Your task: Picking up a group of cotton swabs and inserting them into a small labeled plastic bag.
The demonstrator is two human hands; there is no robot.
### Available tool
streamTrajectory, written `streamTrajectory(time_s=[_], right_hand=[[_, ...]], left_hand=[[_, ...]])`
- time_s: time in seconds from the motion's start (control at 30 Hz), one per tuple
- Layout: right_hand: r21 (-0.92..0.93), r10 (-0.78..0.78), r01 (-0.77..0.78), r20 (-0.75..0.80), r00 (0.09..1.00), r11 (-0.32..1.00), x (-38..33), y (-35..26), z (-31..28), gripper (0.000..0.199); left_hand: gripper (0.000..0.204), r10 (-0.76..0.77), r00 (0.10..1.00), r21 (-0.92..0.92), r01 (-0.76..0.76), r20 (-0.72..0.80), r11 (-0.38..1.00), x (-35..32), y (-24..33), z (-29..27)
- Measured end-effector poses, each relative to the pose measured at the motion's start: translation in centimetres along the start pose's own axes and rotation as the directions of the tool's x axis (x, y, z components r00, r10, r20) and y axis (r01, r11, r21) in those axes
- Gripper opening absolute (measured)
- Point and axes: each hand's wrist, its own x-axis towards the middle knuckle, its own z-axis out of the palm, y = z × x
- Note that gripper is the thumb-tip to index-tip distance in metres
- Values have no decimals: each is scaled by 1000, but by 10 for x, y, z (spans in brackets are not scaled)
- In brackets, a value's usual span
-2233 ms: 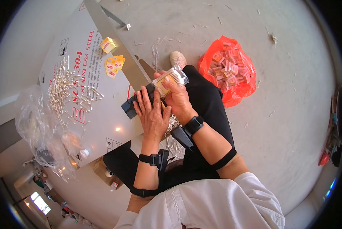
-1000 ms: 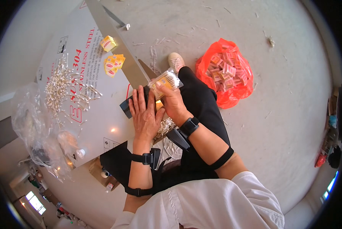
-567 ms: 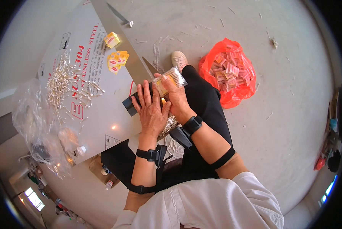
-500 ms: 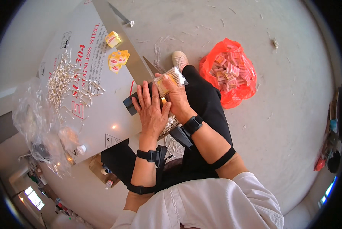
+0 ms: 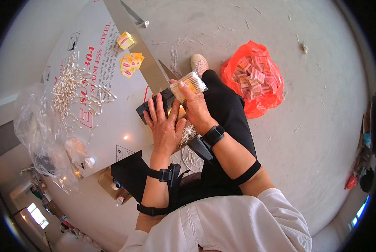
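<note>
My right hand [image 5: 193, 107] grips a small clear packet of cotton swabs with a yellow label [image 5: 189, 84], held over the edge of the steel table [image 5: 108, 126]. My left hand [image 5: 163, 126] lies flat, fingers spread, pressing on a black device [image 5: 152, 107] at the table edge, right beside the packet. A long metal bar [image 5: 135, 50] runs from that device toward the far end of the table. Loose cotton swabs [image 5: 72, 84] lie in a heap on the table's left part. Yellow labels [image 5: 130, 63] and a small yellow packet [image 5: 125, 40] lie near the bar.
A red plastic bag [image 5: 253, 77] full of finished packets sits on the concrete floor to the right of my leg. Crumpled clear plastic bags [image 5: 41, 138] hang at the table's left edge. More swabs [image 5: 188, 134] rest in my lap. Stray swabs litter the floor.
My left hand stays pressed on the black device. My right hand keeps the packet at the bar, shifting it only slightly; the view itself has wobbled a little.
</note>
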Motion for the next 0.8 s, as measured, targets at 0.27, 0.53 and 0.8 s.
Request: streamTrajectory(time_s=[0.27, 0.53, 0.8], right_hand=[[43, 36, -36, -10, 999, 998, 0, 0, 1, 36], [123, 52, -48, -26, 998, 991, 1, 1, 2, 33], [80, 42, -41, -1, 999, 996, 2, 2, -1, 34]], left_hand=[[62, -51, 999, 63, 50, 18, 997, 17, 4, 1], [76, -25, 996, -78, 18, -89, 997, 17, 5, 7], [70, 20, 990, -175, -45, -138, 983, 21, -4, 8]])
